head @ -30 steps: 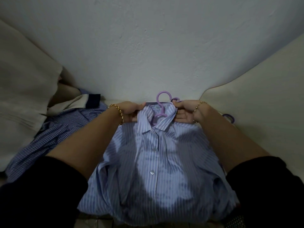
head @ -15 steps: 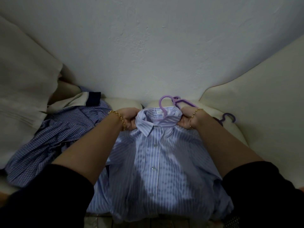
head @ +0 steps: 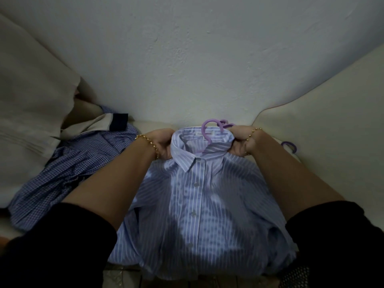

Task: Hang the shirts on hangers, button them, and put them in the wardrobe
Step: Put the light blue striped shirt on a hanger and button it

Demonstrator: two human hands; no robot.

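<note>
Cream cushioned seat (head: 151, 125), seen from its front edge. A striped shirt (head: 199, 204) is spread front-up at centre. A crumpled checked shirt (head: 68, 169) lies to the left, with a cream garment (head: 97, 125) beyond it. A spare purple hanger (head: 289, 144) lies to the right.

Two shirts show plainly: one striped shirt (head: 207, 204) in the near middle and one checked shirt (head: 62, 173) heaped to its left. At the far left lies one cream garment (head: 99, 123) with a navy band; it may be a third shirt, but too little shows to tell.

There are three purple hanger hooks: a first hook (head: 207, 129) at the striped collar, a second hook (head: 225, 122) just right of it, and a third hook (head: 289, 144) farther right.

Three buttons (head: 195, 184) can be counted down the striped placket.

There are two hands, the left hand (head: 162, 144) and the right hand (head: 241, 142). Each wrist wears one gold bead bracelet, the left bracelet (head: 148, 142) and the right bracelet (head: 252, 133). There are two black sleeves, the left sleeve (head: 52, 246) and the right sleeve (head: 336, 235).
</note>
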